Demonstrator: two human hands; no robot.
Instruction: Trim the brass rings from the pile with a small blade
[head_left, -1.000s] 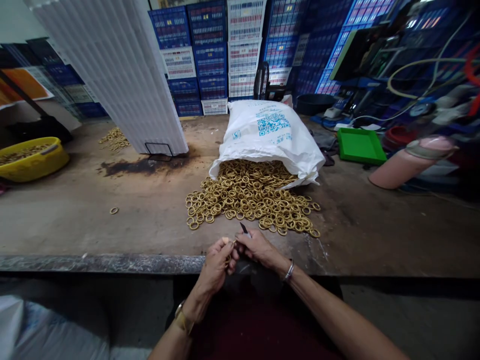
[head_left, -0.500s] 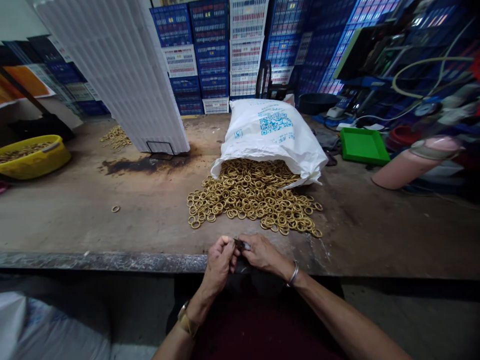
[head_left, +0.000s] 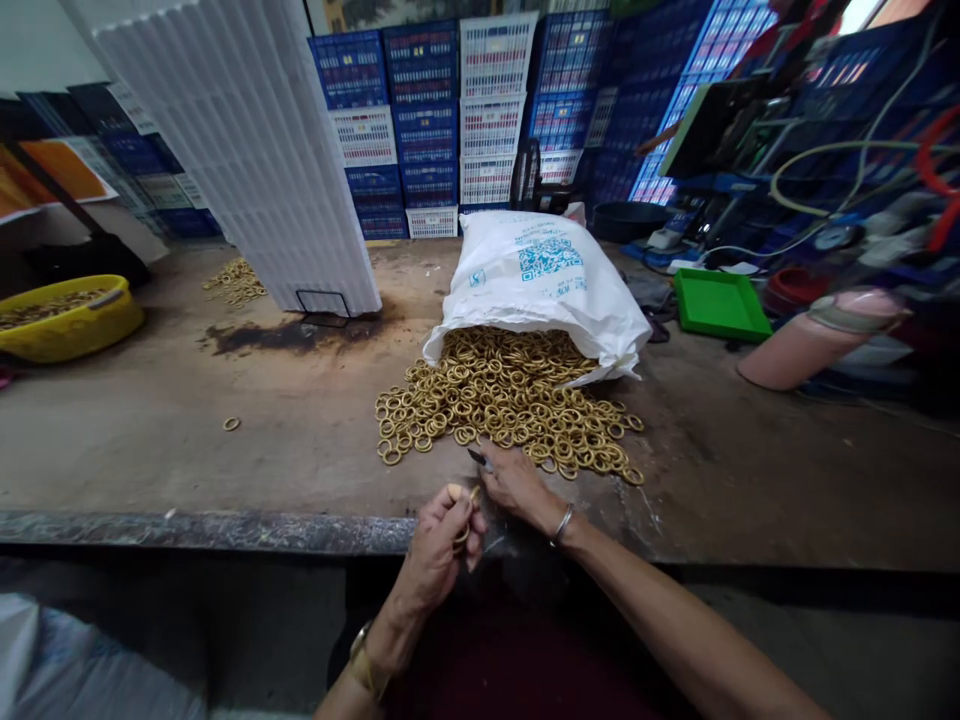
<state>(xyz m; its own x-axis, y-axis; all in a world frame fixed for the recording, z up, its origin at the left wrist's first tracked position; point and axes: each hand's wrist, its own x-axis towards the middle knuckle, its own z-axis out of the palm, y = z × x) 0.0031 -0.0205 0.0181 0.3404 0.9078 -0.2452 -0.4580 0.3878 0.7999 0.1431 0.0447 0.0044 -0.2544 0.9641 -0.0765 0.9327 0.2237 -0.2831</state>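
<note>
My left hand [head_left: 439,540] is closed on brass-coloured rings; one ring [head_left: 475,493] shows at the fingertips and another lies lower against the fingers. My right hand [head_left: 519,487] grips a small knife [head_left: 477,457], its dark blade pointing left and its handle mostly hidden in the fingers. That hand is at the front edge of a heap of gold-coloured rings [head_left: 510,390]. The heap spills from the mouth of a white woven sack [head_left: 487,290] lying on the wooden table [head_left: 315,440]. My left hand is nearer the table's front edge.
A single ring [head_left: 232,424] lies to the left. Beyond it stand a yellow basin [head_left: 82,335] of rings and a tall white corrugated panel [head_left: 255,150]. A green tray [head_left: 721,303] and a pink bottle [head_left: 814,342] are on the right. Stacked crates [head_left: 420,120] line the back.
My right hand has moved forward with the knife, away from my left hand to the heap's edge. My left hand has turned slightly, and the rings in it now show.
</note>
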